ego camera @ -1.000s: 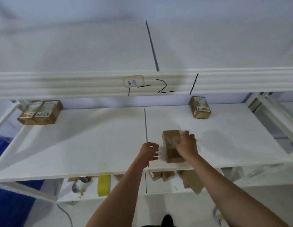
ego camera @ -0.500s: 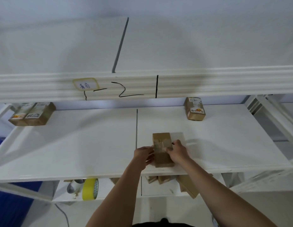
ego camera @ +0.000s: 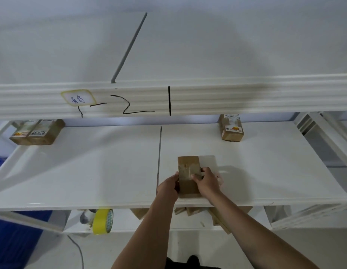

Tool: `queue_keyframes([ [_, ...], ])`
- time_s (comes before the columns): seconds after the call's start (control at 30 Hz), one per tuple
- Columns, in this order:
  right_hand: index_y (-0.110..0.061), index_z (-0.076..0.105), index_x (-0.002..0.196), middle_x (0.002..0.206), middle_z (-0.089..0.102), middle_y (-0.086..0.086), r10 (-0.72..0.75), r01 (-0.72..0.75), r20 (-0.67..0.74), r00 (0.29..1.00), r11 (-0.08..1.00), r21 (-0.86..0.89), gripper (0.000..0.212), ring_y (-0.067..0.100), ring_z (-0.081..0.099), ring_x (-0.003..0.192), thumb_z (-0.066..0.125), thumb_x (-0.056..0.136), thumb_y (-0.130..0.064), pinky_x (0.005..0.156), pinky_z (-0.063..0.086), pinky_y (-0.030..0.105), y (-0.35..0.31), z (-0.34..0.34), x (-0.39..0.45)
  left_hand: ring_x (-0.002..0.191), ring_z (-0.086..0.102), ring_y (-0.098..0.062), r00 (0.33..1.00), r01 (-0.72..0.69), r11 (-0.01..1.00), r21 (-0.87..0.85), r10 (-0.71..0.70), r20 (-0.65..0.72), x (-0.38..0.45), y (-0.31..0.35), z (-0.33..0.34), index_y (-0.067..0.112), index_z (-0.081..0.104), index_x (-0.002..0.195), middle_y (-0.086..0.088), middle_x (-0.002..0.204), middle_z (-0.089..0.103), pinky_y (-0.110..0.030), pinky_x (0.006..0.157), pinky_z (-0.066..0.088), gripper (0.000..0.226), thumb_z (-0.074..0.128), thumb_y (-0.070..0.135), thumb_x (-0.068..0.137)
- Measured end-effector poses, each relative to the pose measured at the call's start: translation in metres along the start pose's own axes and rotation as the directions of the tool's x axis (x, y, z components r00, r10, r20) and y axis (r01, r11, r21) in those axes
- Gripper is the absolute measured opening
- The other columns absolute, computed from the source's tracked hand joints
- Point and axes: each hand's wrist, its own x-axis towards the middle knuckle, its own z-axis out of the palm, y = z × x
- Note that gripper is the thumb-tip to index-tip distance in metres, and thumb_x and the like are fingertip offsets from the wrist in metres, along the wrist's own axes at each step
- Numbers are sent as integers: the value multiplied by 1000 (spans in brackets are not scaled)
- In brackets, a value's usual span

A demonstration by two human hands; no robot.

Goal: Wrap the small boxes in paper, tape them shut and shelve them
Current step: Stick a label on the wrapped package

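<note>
Already wrapped, the box [ego camera: 188,176] sits on the shelf [ego camera: 91,171] — left hand [ego camera: 167,188] and right hand [ego camera: 206,182] grip its sides; three boxes behind it are shelved — letting go remains.

In front of you a white shelf board [ego camera: 91,171] spans the middle of the frame. A brown wrapped box [ego camera: 188,176] lies on it near the front edge, right of centre, your hands at its sides. Two labelled boxes [ego camera: 35,132] sit side by side, touching, at the back left; one labelled box [ego camera: 231,127] sits at the back right.

On the lower shelf [ego camera: 122,224] at bottom centre stand a yellow tape roll [ego camera: 103,221] and brown boxes [ego camera: 190,210].
</note>
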Motion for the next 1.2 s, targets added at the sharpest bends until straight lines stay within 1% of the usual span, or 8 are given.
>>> queue_keyframes([
  [0.23,-16,42,132,127,58,10,-36,37,17,999,998,-47,47,26,60,106,61,97,-40,79,52,35,-2,-2,-3,80,74,-25,992,50,994,99,-38,-122,1,2,7,7,76,95,-11,87,76,-31,65,61,27,82,26,77],
  [0.43,-16,40,129,123,60,8,-2,7,58,998,996,-88,41,21,55,96,58,99,-38,66,41,30,-9,-8,-5,74,67,-22,999,5,984,178,4,-46,-3,8,5,5,73,94,-10,85,72,-28,53,54,10,67,11,89],
  [0.5,-16,40,129,127,59,7,17,-12,76,997,998,-60,40,21,54,99,58,100,-36,67,40,28,-15,-12,-9,83,73,-29,996,14,992,123,-3,-87,5,6,0,3,76,98,-15,90,76,-35,66,61,17,72,13,86],
  [0.57,-16,41,131,129,57,6,35,-33,84,996,999,-24,39,18,51,99,59,100,-33,60,36,23,-19,-15,-12,92,72,-35,1000,-13,998,69,12,17,-8,7,-2,1,73,103,-18,97,75,-44,80,62,18,68,14,91],
  [0.7,-19,42,128,130,56,2,25,-29,83,996,998,58,42,14,48,98,66,96,-34,58,34,18,-30,-14,-21,94,66,-30,982,-164,970,179,143,122,-37,12,-14,6,61,110,-16,108,67,-38,67,57,29,68,30,95],
  [0.83,-25,46,129,122,53,-2,17,-39,113,993,979,199,49,13,46,99,72,90,-38,59,34,16,-46,-19,-40,99,64,-31,948,-243,942,232,179,264,-64,33,-21,15,46,119,-16,114,61,-47,80,60,48,70,44,90],
  [1.0,-24,48,135,124,63,3,31,-100,159,987,889,446,57,23,65,107,64,90,-56,91,58,42,-59,-19,-51,102,68,-25,875,-426,847,319,297,383,-77,47,-26,23,42,142,-9,123,63,-42,84,61,60,58,55,94],
  [1.2,-20,49,137,122,59,3,10,-26,50,999,948,318,57,17,56,98,34,101,-61,66,44,25,-84,-18,-76,105,67,-24,853,-466,820,331,317,415,-101,44,-27,27,40,134,-7,122,63,-45,91,59,60,52,67,91],
])
